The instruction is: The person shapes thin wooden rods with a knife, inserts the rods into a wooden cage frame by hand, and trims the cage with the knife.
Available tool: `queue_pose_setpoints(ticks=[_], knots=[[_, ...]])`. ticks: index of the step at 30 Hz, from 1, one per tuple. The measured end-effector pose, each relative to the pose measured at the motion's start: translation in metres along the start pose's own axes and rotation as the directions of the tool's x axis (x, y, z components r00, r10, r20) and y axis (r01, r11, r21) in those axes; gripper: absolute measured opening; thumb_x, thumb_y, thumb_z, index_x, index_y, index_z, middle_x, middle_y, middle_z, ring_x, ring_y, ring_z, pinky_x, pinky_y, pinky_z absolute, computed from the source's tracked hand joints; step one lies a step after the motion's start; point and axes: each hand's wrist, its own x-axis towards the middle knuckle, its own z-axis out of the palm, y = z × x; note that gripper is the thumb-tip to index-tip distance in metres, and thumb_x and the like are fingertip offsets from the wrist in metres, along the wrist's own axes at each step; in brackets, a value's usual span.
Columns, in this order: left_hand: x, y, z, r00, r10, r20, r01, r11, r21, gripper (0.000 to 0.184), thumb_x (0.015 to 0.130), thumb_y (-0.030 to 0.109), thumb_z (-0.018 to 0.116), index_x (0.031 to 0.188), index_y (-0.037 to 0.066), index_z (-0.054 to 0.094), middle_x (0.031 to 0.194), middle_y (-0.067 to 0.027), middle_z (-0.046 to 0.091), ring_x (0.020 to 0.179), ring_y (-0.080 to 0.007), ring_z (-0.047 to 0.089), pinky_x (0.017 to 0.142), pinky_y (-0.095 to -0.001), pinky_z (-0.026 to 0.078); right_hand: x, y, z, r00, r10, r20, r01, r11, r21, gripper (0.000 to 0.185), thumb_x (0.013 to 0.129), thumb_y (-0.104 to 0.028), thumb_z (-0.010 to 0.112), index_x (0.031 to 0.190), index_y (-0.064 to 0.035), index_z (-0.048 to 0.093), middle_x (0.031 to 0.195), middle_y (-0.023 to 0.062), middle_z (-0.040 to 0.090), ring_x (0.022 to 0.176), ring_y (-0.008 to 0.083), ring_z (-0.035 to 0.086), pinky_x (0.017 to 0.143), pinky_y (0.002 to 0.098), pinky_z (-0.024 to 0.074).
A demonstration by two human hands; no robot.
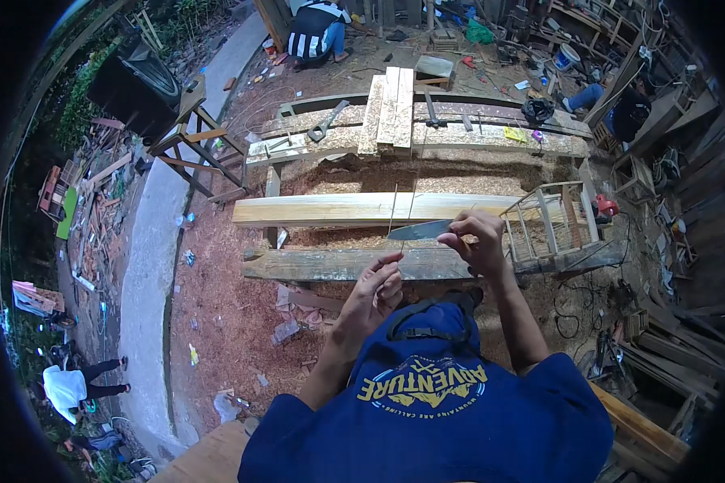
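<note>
My right hand (478, 238) is closed around a knife, its flat grey blade (420, 231) pointing left above the bench and its handle hidden in my fingers. Lower and to the left, my left hand (379, 283) pinches the lower end of a long thin stick (408, 211), which rises past the blade tip. Blade and stick appear to meet, though contact is hard to tell. Another thin upright piece (393, 208) shows just left of the stick. Beneath them lies a pale planed beam (322, 211), with a darker weathered beam (314, 264) nearer me.
Short pale boards (391, 109) lie across the far planks, between a handsaw (327, 122) and a hammer (431, 113). A slatted wooden frame (549, 221) stands at the bench's right. Other people (318, 32) are at the back, at right and lower left. Shavings cover the ground.
</note>
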Motion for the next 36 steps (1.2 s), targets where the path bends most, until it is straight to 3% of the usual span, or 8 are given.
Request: queue_pose_setpoints(ticks=[4,7,10,17,21,26,31,36], knots=[[0.006,-0.011,-0.012,0.969,0.004,0.247,0.035,0.988,-0.153,0.035,0.101,0.018,0.061,0.130,0.002,0.051,0.079,0.0045,0.051,0.062,-0.0020,0.041,0.055,-0.0191,0.035,0.002,-0.027,0.007,0.982,-0.110,0.150,0.092,0.988,0.122,0.030,0.072,-0.028,0.088,0.074,-0.0097,0.063,0.071,0.0062,0.068,0.063,0.0221,0.067,0.055,0.0335,0.0478],[0.002,-0.015,0.003,0.988,0.131,0.083,-0.119,0.984,-0.133,0.045,0.099,0.023,0.065,0.136,0.002,0.049,0.090,0.0027,0.058,0.069,-0.0016,0.047,0.060,-0.0177,0.040,-0.001,-0.037,0.017,0.973,-0.123,0.198,0.100,0.987,0.123,0.035,0.072,-0.035,0.087,0.076,-0.0108,0.063,0.071,0.0034,0.066,0.061,0.0209,0.064,0.054,0.0330,0.0437],[0.006,-0.015,-0.012,0.937,0.199,0.287,-0.160,0.975,-0.156,0.051,0.098,0.025,0.066,0.140,0.003,0.047,0.100,0.0013,0.061,0.076,-0.0018,0.050,0.064,-0.0174,0.044,0.005,-0.039,0.013,0.962,-0.157,0.224,0.144,0.987,0.073,0.035,0.071,-0.035,0.087,0.077,-0.0111,0.062,0.070,0.0025,0.064,0.059,0.0204,0.061,0.053,0.0329,0.0391],[0.007,-0.007,-0.008,0.991,0.117,0.069,-0.112,0.991,-0.066,0.036,0.099,0.010,0.058,0.134,0.002,0.052,0.079,0.0054,0.049,0.064,-0.0022,0.041,0.054,-0.0179,0.034,0.002,-0.027,0.014,0.970,-0.167,0.178,0.162,0.986,0.043,0.036,0.071,-0.035,0.088,0.075,-0.0111,0.061,0.069,0.0016,0.064,0.058,0.0200,0.060,0.053,0.0331,0.0386],[0.002,-0.002,-0.004,0.991,0.078,0.108,-0.066,0.992,-0.109,0.030,0.101,0.009,0.056,0.130,0.002,0.053,0.075,0.0052,0.045,0.062,-0.0024,0.039,0.053,-0.0182,0.032,0.003,-0.027,0.013,0.964,-0.188,0.188,0.190,0.982,0.005,0.033,0.073,-0.029,0.088,0.077,-0.0096,0.062,0.070,0.0025,0.065,0.061,0.0191,0.063,0.056,0.0325,0.0437],[-0.014,-0.008,-0.002,0.998,-0.060,0.032,0.061,0.996,-0.059,0.026,0.102,0.011,0.057,0.126,0.003,0.054,0.072,0.0045,0.044,0.061,-0.0027,0.038,0.052,-0.0197,0.032,0.003,0.027,-0.008,0.983,0.093,-0.156,-0.103,0.993,-0.054,0.030,0.081,-0.029,0.084,0.072,-0.0085,0.064,0.066,0.0035,0.067,0.059,0.0159,0.066,0.053,0.0324,0.0485],[0.005,-0.012,-0.004,0.995,0.102,0.013,-0.101,0.992,-0.070,0.031,0.102,0.011,0.058,0.131,0.001,0.055,0.078,0.0012,0.052,0.065,-0.0037,0.044,0.056,-0.0199,0.035,-0.004,-0.008,0.005,0.993,0.034,0.113,-0.048,0.991,0.127,0.023,0.079,-0.017,0.084,0.073,-0.0051,0.065,0.069,0.0097,0.068,0.061,0.0204,0.068,0.053,0.0314,0.0484],[0.009,-0.010,-0.007,0.983,0.179,0.031,-0.180,0.984,0.018,0.041,0.100,0.017,0.062,0.136,0.000,0.053,0.086,-0.0002,0.058,0.069,-0.0035,0.047,0.057,-0.0190,0.036,-0.011,-0.030,0.030,0.987,-0.031,0.157,0.012,0.993,0.122,0.033,0.073,-0.033,0.086,0.076,-0.0079,0.065,0.073,0.0069,0.067,0.063,0.0251,0.065,0.057,0.0357,0.0466]])
